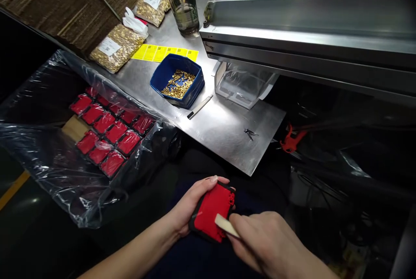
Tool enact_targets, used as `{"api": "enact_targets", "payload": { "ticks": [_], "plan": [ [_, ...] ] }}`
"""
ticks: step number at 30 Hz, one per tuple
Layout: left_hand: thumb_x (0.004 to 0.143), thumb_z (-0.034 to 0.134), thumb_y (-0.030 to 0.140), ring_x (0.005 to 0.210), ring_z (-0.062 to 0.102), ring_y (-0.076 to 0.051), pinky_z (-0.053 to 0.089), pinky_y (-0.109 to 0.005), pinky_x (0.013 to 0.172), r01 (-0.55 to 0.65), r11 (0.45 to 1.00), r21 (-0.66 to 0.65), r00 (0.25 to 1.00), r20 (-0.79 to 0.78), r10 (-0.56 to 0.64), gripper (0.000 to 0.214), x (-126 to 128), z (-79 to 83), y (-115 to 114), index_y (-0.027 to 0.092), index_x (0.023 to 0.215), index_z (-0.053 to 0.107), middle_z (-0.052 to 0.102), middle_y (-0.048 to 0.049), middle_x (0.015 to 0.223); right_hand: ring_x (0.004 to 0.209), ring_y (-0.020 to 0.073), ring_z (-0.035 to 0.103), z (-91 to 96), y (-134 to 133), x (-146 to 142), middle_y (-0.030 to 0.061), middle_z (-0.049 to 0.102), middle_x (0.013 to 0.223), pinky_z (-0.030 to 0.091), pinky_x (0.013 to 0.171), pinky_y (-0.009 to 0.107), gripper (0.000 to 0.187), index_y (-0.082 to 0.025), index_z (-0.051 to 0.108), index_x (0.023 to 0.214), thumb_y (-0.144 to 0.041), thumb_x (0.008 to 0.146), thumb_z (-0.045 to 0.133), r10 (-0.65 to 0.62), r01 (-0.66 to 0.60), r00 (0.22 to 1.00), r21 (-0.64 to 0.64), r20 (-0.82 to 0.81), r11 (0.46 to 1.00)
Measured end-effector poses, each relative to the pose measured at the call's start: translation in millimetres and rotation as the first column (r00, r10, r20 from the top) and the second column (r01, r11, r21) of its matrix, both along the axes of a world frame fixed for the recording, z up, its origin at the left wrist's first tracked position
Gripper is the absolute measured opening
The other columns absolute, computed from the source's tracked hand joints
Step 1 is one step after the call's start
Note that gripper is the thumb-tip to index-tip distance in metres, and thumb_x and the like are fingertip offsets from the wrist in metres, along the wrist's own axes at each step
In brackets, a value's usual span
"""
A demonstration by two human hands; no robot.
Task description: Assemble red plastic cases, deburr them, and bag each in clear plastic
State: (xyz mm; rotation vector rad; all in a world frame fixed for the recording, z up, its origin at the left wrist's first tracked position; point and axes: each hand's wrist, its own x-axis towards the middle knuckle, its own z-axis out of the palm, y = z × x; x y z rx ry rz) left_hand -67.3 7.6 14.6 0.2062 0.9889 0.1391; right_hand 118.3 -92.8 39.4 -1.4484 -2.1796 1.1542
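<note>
A red part with a black edge (pixel 211 207) lies in my left hand (pixel 197 196), whose fingers wrap round its far end and left side. Red raised bits run along its right edge. My right hand (pixel 264 233) is closed round a flat, pale blade-like tool (pixel 225 225). The tool's rounded tip is over the lower right of the red face, touching or very close to it; I cannot tell which. The rest of the tool is hidden in my fingers. Both hands are below the near edge of the metal table (pixel 227 153).
A blue bin (pixel 177 102) holds small brass pieces. A pen-like tool (pixel 199 106) and small dark metal bits (pixel 250 133) lie nearby. Plastic-lined box (pixel 42 170) at left holds several red parts (pixel 105 121). Also there: a bottle (pixel 183 14), bags (pixel 118 49), a metal rail (pixel 308 32).
</note>
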Motion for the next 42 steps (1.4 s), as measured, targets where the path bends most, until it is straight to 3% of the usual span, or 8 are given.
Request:
{"api": "enact_targets", "payload": {
  "ticks": [2,6,9,20,24,34,38,42],
  "plan": [
    [0.090,0.070,0.053,0.097,0.073,-0.029,0.056,-0.037,0.089,0.022,0.999,-0.027,0.998,-0.055,-0.024,0.049,2.6,-2.8,-4.5,0.011,0.115,0.070,0.074,-0.0199,0.113,0.056,0.0146,0.059,-3.3,3.0,-2.4,0.0006,0.066,0.072,0.026,0.053,0.033,0.024,-0.020,0.053,0.093,-0.029,0.108,0.039,-0.019,0.018,0.998,0.021,0.052,1.000],
    [0.093,0.065,0.058,0.089,0.072,-0.024,0.057,-0.032,0.082,0.015,0.994,-0.111,0.993,-0.115,-0.028,0.050,6.4,-3.6,-9.7,0.012,0.110,0.072,0.075,-0.0161,0.107,0.054,0.0134,0.056,-3.7,6.4,2.7,-0.0012,0.067,0.074,0.025,0.053,0.032,0.020,-0.021,0.053,0.097,-0.031,0.108,0.039,-0.053,0.056,0.998,-0.127,0.027,0.990],
    [0.092,0.068,0.056,0.088,0.072,-0.023,0.057,-0.030,0.081,0.035,0.996,-0.081,0.991,-0.129,-0.046,0.048,8.4,-2.4,-12.2,0.011,0.109,0.072,0.076,-0.0159,0.104,0.056,0.0132,0.057,-0.9,4.4,6.3,-0.0022,0.068,0.075,0.024,0.053,0.030,0.018,-0.023,0.054,0.099,-0.032,0.108,0.041,-0.024,0.016,0.999,-0.159,-0.047,0.987],
    [0.092,0.066,0.061,0.072,0.069,-0.018,0.056,-0.027,0.068,0.047,0.993,-0.107,0.984,-0.163,-0.064,0.053,14.1,-3.1,-19.3,0.012,0.111,0.072,0.075,-0.0127,0.093,0.055,0.0141,0.055,-0.4,-5.3,12.0,-0.0016,0.064,0.072,0.022,0.054,0.030,0.019,-0.023,0.051,0.095,-0.034,0.107,0.040,-0.119,0.118,0.993,-0.240,0.010,0.963],
    [0.092,0.067,0.058,0.079,0.071,-0.020,0.057,-0.027,0.071,0.053,0.997,-0.062,0.980,-0.188,-0.064,0.053,14.2,0.6,-20.7,0.012,0.119,0.070,0.076,-0.0150,0.100,0.056,0.0141,0.054,1.4,-5.7,11.1,-0.0020,0.064,0.073,0.023,0.055,0.029,0.016,-0.024,0.051,0.095,-0.032,0.106,0.042,-0.090,0.076,0.995,-0.268,-0.040,0.960],
    [0.088,0.068,0.063,0.070,0.067,-0.018,0.053,-0.025,0.065,0.101,0.995,0.000,0.979,-0.176,-0.099,0.055,10.3,3.5,-21.0,0.013,0.111,0.072,0.075,-0.0109,0.088,0.054,0.0138,0.052,4.1,-9.7,6.1,-0.0029,0.061,0.069,0.022,0.055,0.029,0.016,-0.024,0.048,0.091,-0.033,0.103,0.044,-0.172,0.171,0.985,-0.334,0.027,0.927],
    [0.087,0.071,0.063,0.081,0.069,-0.020,0.054,-0.025,0.072,0.142,0.986,0.092,0.975,-0.185,-0.123,0.057,7.8,3.8,-21.1,0.013,0.114,0.072,0.076,-0.0128,0.095,0.054,0.0127,0.053,8.7,-10.3,0.8,-0.0040,0.063,0.070,0.022,0.055,0.028,0.014,-0.024,0.050,0.091,-0.030,0.102,0.045,-0.191,0.180,0.982,-0.350,0.002,0.919],
    [0.088,0.066,0.070,0.073,0.067,-0.019,0.054,-0.027,0.067,0.130,0.991,0.040,0.976,-0.184,-0.120,0.063,4.3,2.9,-20.2,0.014,0.115,0.071,0.075,-0.0112,0.089,0.054,0.0136,0.055,9.9,-6.7,-4.6,-0.0034,0.064,0.069,0.021,0.054,0.029,0.015,-0.024,0.049,0.089,-0.030,0.102,0.044,-0.225,0.239,0.971,-0.321,0.079,0.917]
  ]
}}
